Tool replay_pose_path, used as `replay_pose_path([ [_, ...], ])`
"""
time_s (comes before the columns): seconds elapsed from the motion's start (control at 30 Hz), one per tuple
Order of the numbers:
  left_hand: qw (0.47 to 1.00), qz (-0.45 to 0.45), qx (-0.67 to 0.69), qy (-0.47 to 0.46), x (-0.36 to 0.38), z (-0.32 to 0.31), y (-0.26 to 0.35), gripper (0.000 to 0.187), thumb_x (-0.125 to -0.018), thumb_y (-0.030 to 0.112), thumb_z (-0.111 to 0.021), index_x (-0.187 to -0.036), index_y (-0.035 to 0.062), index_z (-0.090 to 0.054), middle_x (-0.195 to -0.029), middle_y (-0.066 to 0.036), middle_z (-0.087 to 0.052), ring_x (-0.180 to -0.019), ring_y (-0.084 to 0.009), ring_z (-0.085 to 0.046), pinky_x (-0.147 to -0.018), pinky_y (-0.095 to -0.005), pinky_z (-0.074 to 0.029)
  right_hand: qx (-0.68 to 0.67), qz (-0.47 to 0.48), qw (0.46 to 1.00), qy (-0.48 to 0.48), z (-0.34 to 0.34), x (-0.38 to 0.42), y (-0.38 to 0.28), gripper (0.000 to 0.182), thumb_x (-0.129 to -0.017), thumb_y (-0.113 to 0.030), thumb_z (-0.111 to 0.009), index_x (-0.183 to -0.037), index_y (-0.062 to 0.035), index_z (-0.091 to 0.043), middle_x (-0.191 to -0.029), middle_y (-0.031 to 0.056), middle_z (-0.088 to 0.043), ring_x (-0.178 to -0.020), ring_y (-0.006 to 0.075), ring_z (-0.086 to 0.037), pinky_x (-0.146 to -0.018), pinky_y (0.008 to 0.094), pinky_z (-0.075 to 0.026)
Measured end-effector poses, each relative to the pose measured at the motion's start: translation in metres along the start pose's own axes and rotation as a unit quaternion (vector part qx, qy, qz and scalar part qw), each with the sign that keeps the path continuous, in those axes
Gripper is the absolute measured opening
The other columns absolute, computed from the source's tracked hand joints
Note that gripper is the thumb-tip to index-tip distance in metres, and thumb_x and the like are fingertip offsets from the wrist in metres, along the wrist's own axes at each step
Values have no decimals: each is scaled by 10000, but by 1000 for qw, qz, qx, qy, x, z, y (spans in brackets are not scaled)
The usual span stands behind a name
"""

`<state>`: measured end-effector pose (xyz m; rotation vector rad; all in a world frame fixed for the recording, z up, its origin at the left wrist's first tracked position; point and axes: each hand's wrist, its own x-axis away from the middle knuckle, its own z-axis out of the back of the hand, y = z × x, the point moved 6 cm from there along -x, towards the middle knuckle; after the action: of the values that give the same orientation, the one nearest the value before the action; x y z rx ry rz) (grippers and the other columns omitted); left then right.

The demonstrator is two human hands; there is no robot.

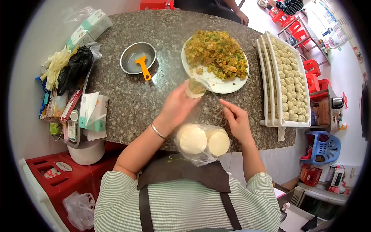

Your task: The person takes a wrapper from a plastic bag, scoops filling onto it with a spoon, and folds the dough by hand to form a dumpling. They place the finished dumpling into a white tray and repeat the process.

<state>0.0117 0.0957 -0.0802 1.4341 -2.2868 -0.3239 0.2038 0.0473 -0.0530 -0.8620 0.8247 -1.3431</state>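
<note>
My left hand [179, 103] is closed around a round dough wrapper [191, 92] with chopped filling on it, just off the near edge of the plate. My right hand [236, 119] pinches a thin, pale filling spreader [210, 87], blurred and reaching toward the wrapper. Beyond both hands, a white plate [221, 88] bears a heap of chopped orange-and-green filling [218, 52]. Close to my body, at the counter's near edge, two stacks of round wrappers [192, 139] sit in a clear plastic bag [201, 159].
On the left of the stone counter [116, 116] stands a metal bowl [125, 66] with an orange-handled scraper [143, 69]. Stacked white trays [266, 81] of pleated dumplings [288, 85] line the right. Tissue boxes [94, 112] and bags crowd the left edge. A person's hand [242, 17] shows at the far side.
</note>
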Motion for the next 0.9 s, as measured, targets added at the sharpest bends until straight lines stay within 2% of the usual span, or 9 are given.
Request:
replay_pose_path([
  [0.13, 1000, -5, -1, 1, -2, 2, -1, 426, -1028, 238, -410, -1351, -39, -400, -1380, -178, -467, -1287, -288, -459, -1113, -429, -381, 37, 24, 999, -4, -1, 1, 3, 304, -935, -62, -565, -1229, -44, -641, -812, -7, -626, -685, 48, -502, -622, 218, -418],
  [0.3, 999, -9, -7, 42, 5, 11, 4, 408, -1025, 233, -411, -1333, -34, -419, -1346, -186, -498, -1266, -289, -484, -1089, -432, -416, -184, -106, 976, -55, 3, 1, 5, 322, -981, -116, -504, -1274, -15, -590, -636, -56, -437, -494, 6, -324, -424, 179, -237],
  [0.37, 999, 0, -4, 41, 9, 10, 8, 395, -1032, 239, -389, -1314, -33, -437, -1327, -169, -513, -1254, -277, -492, -1082, -432, -411, -214, -134, 956, -151, -6, 4, 4, 319, -987, -127, -496, -1271, -16, -592, -637, -54, -445, -492, 8, -328, -419, 183, -245],
  [0.43, 999, 12, 0, 40, 14, 5, 10, 387, -1040, 245, -368, -1296, -32, -456, -1308, -153, -529, -1242, -264, -500, -1075, -433, -406, -193, -134, 962, -140, -12, 3, 1, 309, -976, -100, -512, -1258, -14, -604, -624, -56, -432, -505, 20, -349, -447, 188, -270],
  [0.5, 999, 7, -26, 36, 13, -1, 15, 396, -1041, 251, -369, -1301, -35, -451, -1311, -156, -525, -1233, -262, -510, -1076, -436, -410, -58, 38, 997, -33, -2, -5, -13, 291, -959, -65, -533, -1228, -12, -628, -651, -49, -464, -547, 46, -404, -490, 209, -318],
  [0.6, 999, 1, -36, -5, 11, -1, 22, 387, -1037, 242, -391, -1300, -34, -456, -1298, -158, -535, -1222, -256, -521, -1075, -435, -415, 146, 150, 976, -52, -2, -8, -37, 286, -940, -38, -552, -1210, -27, -645, -706, -28, -531, -614, 60, -451, -545, 226, -363],
  [0.73, 998, -3, -54, 33, 11, 14, 28, 377, -1026, 235, -427, -1284, -37, -467, -1280, -159, -549, -1207, -259, -533, -1062, -434, -425, 91, 126, 987, -51, 1, -11, -30, 288, -940, -51, -557, -1213, -51, -650, -775, 2, -593, -648, 58, -463, -571, 232, -388],
  [0.8, 994, -18, -65, 86, 14, 25, 31, 379, -1015, 241, -455, -1263, -43, -479, -1263, -157, -561, -1195, -261, -541, -1046, -436, -436, 35, 39, 999, 7, 6, -20, -18, 293, -911, -57, -596, -1195, -83, -661, -839, 114, -654, -681, 159, -564, -649, 263, -460],
  [0.9, 996, -20, -42, 76, 10, 28, 25, 392, -1007, 246, -471, -1266, -47, -468, -1272, -161, -553, -1204, -264, -530, -1057, -431, -420, 44, 76, 996, 10, -9, -40, -14, 283, -923, -74, -583, -1197, -70, -653, -833, 135, -652, -701, 193, -582, -685, 281, -473],
])
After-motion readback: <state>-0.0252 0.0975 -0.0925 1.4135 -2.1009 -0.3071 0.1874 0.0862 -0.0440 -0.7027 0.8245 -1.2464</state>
